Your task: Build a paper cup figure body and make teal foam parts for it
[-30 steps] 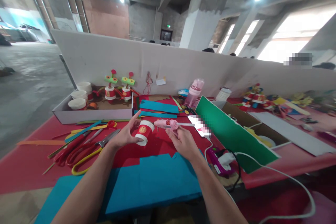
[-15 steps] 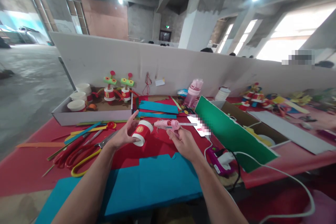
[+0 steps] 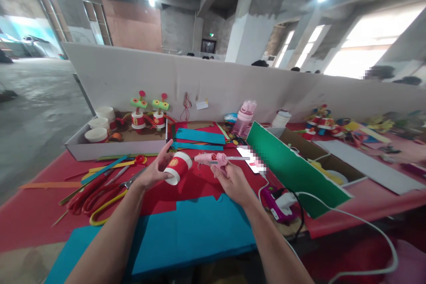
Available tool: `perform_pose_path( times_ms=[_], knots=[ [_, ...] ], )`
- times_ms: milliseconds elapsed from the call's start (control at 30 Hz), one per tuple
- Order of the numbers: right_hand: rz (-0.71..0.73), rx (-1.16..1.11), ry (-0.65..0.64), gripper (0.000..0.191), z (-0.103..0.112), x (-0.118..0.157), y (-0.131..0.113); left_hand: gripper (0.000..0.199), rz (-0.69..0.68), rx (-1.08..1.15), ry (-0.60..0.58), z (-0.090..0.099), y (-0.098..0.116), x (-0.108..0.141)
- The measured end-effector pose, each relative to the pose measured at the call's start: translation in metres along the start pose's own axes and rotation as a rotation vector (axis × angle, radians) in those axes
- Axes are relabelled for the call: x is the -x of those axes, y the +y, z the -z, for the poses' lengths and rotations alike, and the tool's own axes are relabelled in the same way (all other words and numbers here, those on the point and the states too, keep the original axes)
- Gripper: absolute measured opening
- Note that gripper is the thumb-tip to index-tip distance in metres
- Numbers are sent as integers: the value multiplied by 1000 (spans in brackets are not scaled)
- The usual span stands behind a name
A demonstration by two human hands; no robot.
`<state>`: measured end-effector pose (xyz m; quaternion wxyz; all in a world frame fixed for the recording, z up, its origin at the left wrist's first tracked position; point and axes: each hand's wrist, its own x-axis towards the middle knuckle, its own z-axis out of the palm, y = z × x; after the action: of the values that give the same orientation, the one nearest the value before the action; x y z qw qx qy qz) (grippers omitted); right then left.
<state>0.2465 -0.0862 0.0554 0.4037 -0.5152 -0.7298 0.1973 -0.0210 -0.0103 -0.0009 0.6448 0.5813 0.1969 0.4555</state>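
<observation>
My left hand (image 3: 156,171) is closed on a red and white paper cup (image 3: 179,167), which is tilted on its side above the red table cover. In my right hand (image 3: 231,179) is a pink hot glue gun (image 3: 213,158), with a clear glue stick (image 3: 238,158) jutting from its back. The gun's nozzle points left at the cup's right end, very close to it; whether they touch I cannot tell. Below both hands lies a blue sheet (image 3: 199,226). Scissors with red and yellow handles (image 3: 103,204) rest to the left of my left forearm.
A white tray (image 3: 116,151) at the back left holds paper cups and two finished cup figures (image 3: 138,120). Blue strips (image 3: 199,136) lie behind the cup. On the right stand a green panel (image 3: 293,168), a phone (image 3: 248,159), a purple power strip (image 3: 278,206) and white cables.
The cup has turned and shifted slightly left in my left hand, so its round gold emblem no longer shows as clearly. The glue gun has stayed nearly in place.
</observation>
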Motion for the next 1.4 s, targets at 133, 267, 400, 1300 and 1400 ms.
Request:
perform_pose_path(
  times_ms=[133, 267, 400, 1300, 1400],
  knots=[
    [-13, -11, -5, 32, 1, 0, -2, 120, 11, 25, 7, -2, 3, 1],
    [-14, -6, -2, 34, 1, 0, -4, 119, 25, 44, 10, 1, 0, 2],
    [5, -17, -6, 32, 2, 0, -7, 117, -4, 76, 27, 5, -6, 1],
    [38, -8, 79, 32, -8, 2, -10, 105, -126, 270, 137, -7, 3, 3],
    [47, -36, 113, 32, -13, 1, -13, 102, -121, 286, 166, -5, 0, 2]
  ],
)
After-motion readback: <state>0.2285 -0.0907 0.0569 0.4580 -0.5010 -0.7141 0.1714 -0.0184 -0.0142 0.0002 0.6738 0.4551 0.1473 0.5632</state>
